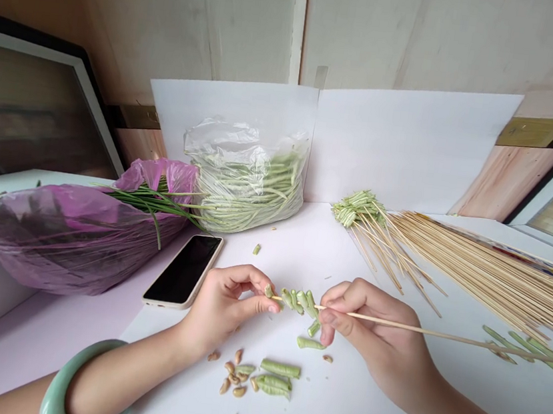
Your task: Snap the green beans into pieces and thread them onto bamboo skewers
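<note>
My right hand (373, 326) pinches a thin bamboo skewer (417, 329) that runs out to the right. Several short green bean pieces (299, 300) are threaded near its left end. My left hand (231, 305) is closed at that tip, thumb and forefinger holding a small bean piece (269, 291) against it. Just below the skewer, on the white surface, lie cut bean pieces (311, 343). Nearer to me are longer cut pieces (281, 369) and several loose brown beans (238, 391).
A phone (185, 270) lies left of my hands. Behind it stand a purple bag (71, 235) of green stalks and a clear bag (254, 184) of long beans. To the right are filled skewers (362, 207), many bare skewers (490, 273) and a few bean pods (531, 349).
</note>
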A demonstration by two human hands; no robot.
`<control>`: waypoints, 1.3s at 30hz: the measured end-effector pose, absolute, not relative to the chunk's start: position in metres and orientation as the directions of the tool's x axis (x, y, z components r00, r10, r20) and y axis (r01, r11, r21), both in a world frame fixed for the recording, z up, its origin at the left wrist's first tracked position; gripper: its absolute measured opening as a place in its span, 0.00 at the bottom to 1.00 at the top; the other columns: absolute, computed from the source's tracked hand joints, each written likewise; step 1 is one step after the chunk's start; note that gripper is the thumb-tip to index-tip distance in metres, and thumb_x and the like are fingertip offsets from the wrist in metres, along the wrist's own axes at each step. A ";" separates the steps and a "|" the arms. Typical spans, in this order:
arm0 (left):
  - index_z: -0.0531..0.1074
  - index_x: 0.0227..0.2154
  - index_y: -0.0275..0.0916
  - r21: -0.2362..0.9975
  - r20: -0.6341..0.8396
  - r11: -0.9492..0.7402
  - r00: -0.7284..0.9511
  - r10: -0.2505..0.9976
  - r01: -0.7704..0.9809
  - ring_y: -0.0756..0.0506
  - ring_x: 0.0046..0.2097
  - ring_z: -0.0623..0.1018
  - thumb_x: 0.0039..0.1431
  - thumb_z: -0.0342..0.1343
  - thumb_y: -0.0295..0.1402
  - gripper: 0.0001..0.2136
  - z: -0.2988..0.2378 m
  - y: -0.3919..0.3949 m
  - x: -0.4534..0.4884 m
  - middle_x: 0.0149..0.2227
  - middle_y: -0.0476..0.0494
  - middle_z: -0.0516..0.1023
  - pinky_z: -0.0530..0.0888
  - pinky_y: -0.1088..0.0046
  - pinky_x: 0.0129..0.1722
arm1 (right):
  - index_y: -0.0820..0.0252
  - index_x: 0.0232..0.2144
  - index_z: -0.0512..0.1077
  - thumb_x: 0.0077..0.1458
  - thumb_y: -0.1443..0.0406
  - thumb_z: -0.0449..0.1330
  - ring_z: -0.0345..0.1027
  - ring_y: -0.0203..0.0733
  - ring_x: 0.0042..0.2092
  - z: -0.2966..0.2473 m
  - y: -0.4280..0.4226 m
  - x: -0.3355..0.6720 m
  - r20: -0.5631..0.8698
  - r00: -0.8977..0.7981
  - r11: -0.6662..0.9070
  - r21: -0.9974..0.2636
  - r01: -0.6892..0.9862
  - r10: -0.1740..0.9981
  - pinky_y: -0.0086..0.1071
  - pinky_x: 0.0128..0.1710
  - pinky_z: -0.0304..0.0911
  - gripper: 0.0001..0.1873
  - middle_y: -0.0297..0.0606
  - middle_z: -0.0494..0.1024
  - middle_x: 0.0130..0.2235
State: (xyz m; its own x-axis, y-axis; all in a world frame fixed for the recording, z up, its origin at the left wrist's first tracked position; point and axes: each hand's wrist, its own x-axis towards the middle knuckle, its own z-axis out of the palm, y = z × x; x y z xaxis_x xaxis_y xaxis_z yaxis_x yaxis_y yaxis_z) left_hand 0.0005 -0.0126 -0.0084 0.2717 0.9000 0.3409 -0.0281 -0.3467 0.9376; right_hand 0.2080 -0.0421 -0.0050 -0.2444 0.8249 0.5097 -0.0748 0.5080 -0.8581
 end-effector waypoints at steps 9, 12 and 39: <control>0.74 0.23 0.35 0.939 0.310 -0.342 0.327 0.893 0.045 0.50 0.29 0.75 0.45 0.66 0.29 0.06 -0.006 -0.019 0.003 0.25 0.46 0.78 0.71 0.76 0.32 | 0.57 0.24 0.66 0.55 0.67 0.59 0.71 0.36 0.23 -0.008 -0.044 0.201 0.456 -0.259 0.453 -0.888 -0.077 0.851 0.29 0.20 0.63 0.09 0.31 0.71 0.25; 0.73 0.23 0.35 0.939 0.306 -0.340 0.341 0.889 0.042 0.50 0.29 0.75 0.45 0.66 0.30 0.08 -0.007 -0.018 0.003 0.25 0.47 0.77 0.71 0.75 0.33 | 0.57 0.23 0.65 0.55 0.67 0.59 0.71 0.37 0.25 -0.007 -0.042 0.203 0.430 -0.279 0.423 -0.902 -0.091 0.858 0.31 0.23 0.65 0.10 0.31 0.72 0.23; 0.77 0.32 0.34 0.785 0.149 -0.527 0.728 0.670 0.325 0.48 0.34 0.73 0.57 0.54 0.31 0.08 -0.002 -0.016 0.001 0.32 0.40 0.75 0.68 0.75 0.35 | 0.56 0.22 0.68 0.52 0.65 0.63 0.66 0.35 0.23 0.008 -0.027 0.228 0.473 -0.026 0.473 -0.880 0.046 0.881 0.31 0.28 0.65 0.10 0.30 0.73 0.20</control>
State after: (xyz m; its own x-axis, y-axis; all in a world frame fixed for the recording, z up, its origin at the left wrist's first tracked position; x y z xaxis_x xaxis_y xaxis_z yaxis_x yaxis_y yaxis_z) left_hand 0.0014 -0.0161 -0.0016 0.7275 0.6697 0.1490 0.3245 -0.5272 0.7853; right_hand 0.2285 -0.0271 0.0085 -0.0258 0.8809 0.4726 0.0465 0.4733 -0.8797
